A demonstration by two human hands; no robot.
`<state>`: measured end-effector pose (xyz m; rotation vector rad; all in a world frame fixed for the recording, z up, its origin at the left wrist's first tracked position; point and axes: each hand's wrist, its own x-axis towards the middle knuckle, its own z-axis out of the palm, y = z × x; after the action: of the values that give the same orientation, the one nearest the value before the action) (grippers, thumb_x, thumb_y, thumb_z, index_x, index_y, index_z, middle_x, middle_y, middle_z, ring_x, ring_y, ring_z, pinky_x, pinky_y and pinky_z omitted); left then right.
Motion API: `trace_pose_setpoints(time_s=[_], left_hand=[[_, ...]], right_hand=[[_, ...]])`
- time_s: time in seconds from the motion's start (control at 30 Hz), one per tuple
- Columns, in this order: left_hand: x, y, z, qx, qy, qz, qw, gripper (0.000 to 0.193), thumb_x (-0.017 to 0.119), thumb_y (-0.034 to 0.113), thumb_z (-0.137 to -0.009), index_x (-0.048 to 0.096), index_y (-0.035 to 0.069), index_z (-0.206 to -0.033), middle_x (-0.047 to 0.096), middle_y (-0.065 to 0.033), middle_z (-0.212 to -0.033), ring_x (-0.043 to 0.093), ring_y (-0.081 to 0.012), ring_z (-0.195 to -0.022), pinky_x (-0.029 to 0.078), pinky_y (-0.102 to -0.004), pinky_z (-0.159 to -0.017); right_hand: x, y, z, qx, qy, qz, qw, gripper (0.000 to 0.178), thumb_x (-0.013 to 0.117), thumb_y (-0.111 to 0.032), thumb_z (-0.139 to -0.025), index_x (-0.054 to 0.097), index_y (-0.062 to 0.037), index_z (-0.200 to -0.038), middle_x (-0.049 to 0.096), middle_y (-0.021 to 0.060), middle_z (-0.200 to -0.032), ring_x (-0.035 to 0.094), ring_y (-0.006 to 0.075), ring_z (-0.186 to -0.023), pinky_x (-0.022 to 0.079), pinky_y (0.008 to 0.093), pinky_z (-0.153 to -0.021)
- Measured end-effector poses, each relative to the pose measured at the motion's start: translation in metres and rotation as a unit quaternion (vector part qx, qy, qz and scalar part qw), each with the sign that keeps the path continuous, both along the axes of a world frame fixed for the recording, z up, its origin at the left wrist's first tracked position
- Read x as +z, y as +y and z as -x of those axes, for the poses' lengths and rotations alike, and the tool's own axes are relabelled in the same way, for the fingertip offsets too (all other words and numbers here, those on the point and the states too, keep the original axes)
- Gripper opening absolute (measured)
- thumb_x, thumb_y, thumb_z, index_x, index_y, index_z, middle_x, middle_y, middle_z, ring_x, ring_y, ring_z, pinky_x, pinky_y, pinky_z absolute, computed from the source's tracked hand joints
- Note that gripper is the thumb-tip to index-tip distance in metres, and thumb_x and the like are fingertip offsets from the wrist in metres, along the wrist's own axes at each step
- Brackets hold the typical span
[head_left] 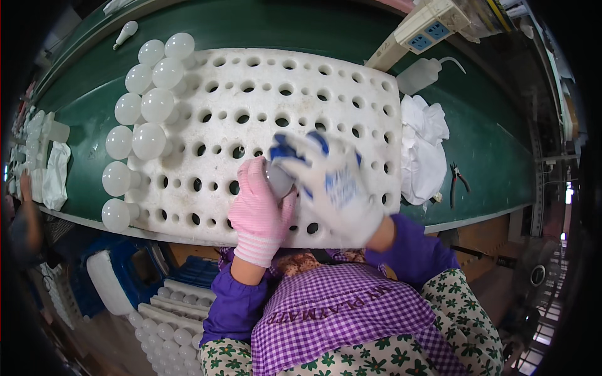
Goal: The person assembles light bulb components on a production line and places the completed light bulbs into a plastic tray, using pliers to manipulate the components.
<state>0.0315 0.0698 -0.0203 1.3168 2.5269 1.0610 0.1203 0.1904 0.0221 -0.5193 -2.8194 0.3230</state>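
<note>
**Foam board (182, 131) bearing bulbs; gloved left hand (257, 210) grips another bulb (280, 180) above it**

The green desk (495, 150) is the broadest thing here, and the white foam board lies along its near edge, pierced by rows of larger and smaller round holes. Below the desk's near edge, toward the left, sit racks of white bulbs (166, 338). A crumpled white cloth (423, 150) lies just beside the board's right edge.

The right hand (335, 188), in a white glove with blue fingertips, is over the board's near half, its fingers bent and spread beside the bulb; motion blur means I cannot tell whether they touch it. The left hand, in a pink glove with a striped cuff, has its fingers and thumb closed round that bulb, about midway between the board's left and right edges and closer to the near edge than the far one.

A translucent squeeze bottle (419, 76) stands by the board's far right corner. Ten standing bulbs (157, 104) line its left edge, globes up. Pliers (458, 185) lie right of the cloth, and a single loose bulb (127, 32) lies near the desk's far left.
</note>
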Motion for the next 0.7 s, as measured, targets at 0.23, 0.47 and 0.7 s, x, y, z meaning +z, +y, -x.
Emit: trace_pose_setpoints(time_s=[0.23, 0.47, 0.7], left_hand=[[-0.002, 0.0, 0.002, 0.005, 0.002, -0.013, 1.0, 0.066, 0.075, 0.02, -0.075, 0.041, -0.001, -0.128, 0.05, -0.0214, -0.125, 0.063, -0.0381, -0.093, 0.053, -0.0411, -0.074], [0.006, 0.003, 0.004, 0.033, -0.084, -0.002, 0.996, 0.07, 0.078, 0.024, -0.074, 0.043, -0.001, -0.128, 0.055, -0.0202, -0.121, 0.063, -0.035, -0.098, 0.051, -0.039, -0.081], [0.003, 0.005, 0.007, 0.027, -0.049, -0.009, 0.998, 0.072, 0.079, 0.025, -0.071, 0.043, 0.0, -0.127, 0.048, -0.0204, -0.126, 0.057, -0.0368, -0.107, 0.05, -0.0409, -0.086]], right_hand=[[0.0, -0.002, -0.001, 0.02, 0.024, -0.032, 0.999, 0.037, 0.058, -0.015, -0.078, 0.066, -0.0165, -0.114, 0.056, 0.0029, -0.133, 0.052, 0.0332, -0.116, 0.039, 0.046, -0.093], [-0.008, 0.04, -0.001, -0.082, 0.076, 0.009, 0.994, 0.043, 0.058, -0.009, -0.077, 0.065, -0.0154, -0.119, 0.056, 0.0072, -0.134, 0.056, 0.0276, -0.107, 0.042, 0.0406, -0.092], [-0.012, 0.004, -0.008, -0.03, 0.016, -0.051, 0.998, 0.049, 0.061, -0.016, -0.077, 0.058, -0.0181, -0.127, 0.048, 0.0048, -0.142, 0.046, 0.0335, -0.12, 0.038, 0.0451, -0.094]])
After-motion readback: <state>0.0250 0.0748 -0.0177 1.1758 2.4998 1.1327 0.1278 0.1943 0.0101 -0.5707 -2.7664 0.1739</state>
